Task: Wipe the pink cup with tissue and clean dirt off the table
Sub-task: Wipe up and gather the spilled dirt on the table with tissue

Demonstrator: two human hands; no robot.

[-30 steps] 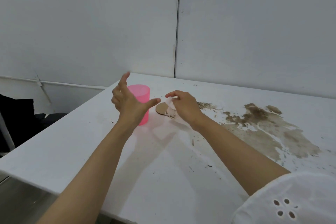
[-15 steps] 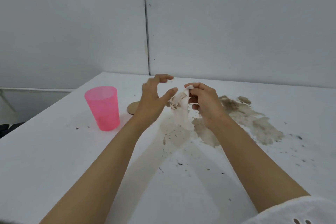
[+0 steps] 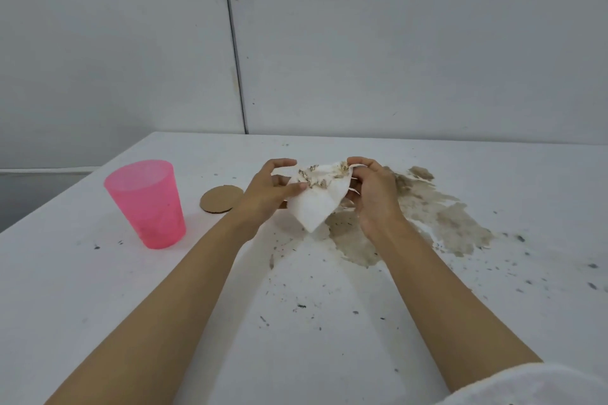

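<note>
A translucent pink cup (image 3: 148, 204) stands upright on the white table (image 3: 82, 289), left of my arms. Above the table's middle, both hands hold a white tissue (image 3: 317, 204) spread between them; its upper edge carries brown dirt. My left hand (image 3: 269, 194) pinches the tissue's left side between thumb and fingers. My right hand (image 3: 373, 194) grips its right side. A wide brown dirt smear (image 3: 437, 220) covers the table under and to the right of my right hand, with dark specks scattered in front of it.
A round brown cardboard disc (image 3: 221, 199) lies flat between the cup and my left hand. A grey panelled wall (image 3: 362, 43) rises behind the table's far edge. The table's left edge runs diagonally past the cup.
My left hand came away from the cup and took hold of the tissue, which my right hand lifted from the table. The tissue is now opened out between both hands.
</note>
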